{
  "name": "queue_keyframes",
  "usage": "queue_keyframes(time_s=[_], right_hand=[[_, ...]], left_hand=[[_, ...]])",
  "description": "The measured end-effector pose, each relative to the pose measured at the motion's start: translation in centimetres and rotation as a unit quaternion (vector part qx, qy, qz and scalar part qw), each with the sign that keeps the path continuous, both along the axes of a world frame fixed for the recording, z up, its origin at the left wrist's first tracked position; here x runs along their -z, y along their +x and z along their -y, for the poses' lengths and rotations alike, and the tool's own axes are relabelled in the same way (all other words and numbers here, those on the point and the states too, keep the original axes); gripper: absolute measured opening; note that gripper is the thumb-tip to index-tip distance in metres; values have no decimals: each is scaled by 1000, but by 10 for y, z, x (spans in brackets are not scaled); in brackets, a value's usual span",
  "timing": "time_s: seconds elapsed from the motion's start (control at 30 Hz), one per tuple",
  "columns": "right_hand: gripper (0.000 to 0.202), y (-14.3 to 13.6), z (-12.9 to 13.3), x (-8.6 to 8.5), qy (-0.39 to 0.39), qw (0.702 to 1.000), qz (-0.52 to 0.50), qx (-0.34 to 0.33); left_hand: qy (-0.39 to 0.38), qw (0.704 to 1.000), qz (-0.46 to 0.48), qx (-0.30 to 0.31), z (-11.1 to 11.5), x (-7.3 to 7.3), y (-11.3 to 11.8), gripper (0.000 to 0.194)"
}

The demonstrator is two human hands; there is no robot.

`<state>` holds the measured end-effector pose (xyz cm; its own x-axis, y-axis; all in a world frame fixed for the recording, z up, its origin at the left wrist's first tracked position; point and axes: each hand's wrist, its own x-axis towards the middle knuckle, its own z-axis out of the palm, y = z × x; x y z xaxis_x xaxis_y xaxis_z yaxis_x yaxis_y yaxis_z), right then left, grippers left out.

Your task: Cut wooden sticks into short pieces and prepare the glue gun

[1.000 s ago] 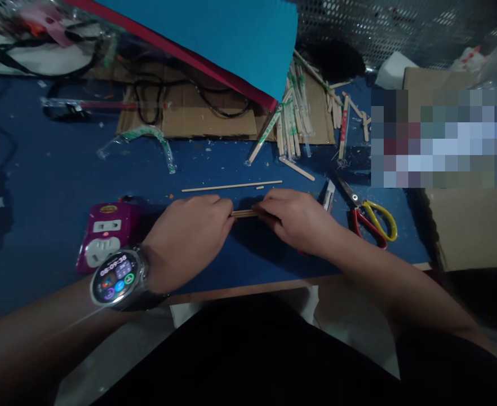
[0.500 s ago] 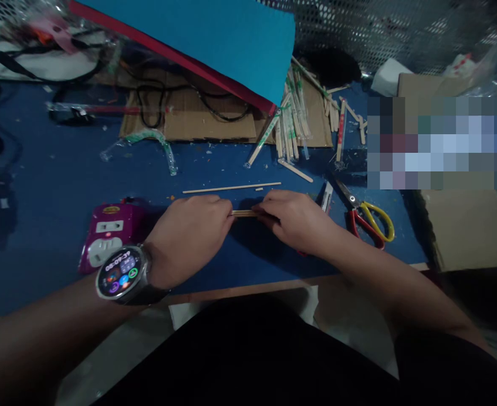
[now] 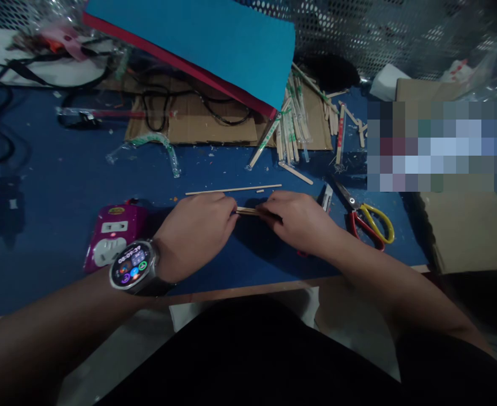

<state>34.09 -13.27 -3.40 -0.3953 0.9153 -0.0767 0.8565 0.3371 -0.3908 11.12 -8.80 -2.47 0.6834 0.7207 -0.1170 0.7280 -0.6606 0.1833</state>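
Thin wooden sticks lie lengthwise between my two hands, above the blue table. My left hand, with a watch on its wrist, is closed on their left end. Pinched fingers of my right hand hold the right end. Both ends are hidden inside the fingers. Just beyond the hands a long thin stick lies on the table, with a tiny piece of wood beside it.
Scissors and a cutter lie right of my right hand. A purple power socket stands left. Wrapped sticks rest on cardboard at the back, near blue sheets and black cables.
My left hand has shifted slightly right in the view. The held sticks now look slightly spread and tilted between the hands. The camera view has moved a little.
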Motion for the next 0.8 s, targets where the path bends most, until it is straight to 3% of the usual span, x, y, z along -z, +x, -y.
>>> queue_keyframes(time_s=[0.37, 0.57, 0.8], right_hand=[[27, -1, 0, -1, 4, 1000, 5, 18], [22, -1, 1, -1, 7, 999, 7, 30], [13, -2, -2, -3, -6, 999, -12, 44]], left_hand=[[13, 1000, 7, -6, 1, 1, 1, 19], [36, 997, 20, 71, 1, 6, 0, 27], [29, 996, 8, 83, 0, 5, 5, 23]])
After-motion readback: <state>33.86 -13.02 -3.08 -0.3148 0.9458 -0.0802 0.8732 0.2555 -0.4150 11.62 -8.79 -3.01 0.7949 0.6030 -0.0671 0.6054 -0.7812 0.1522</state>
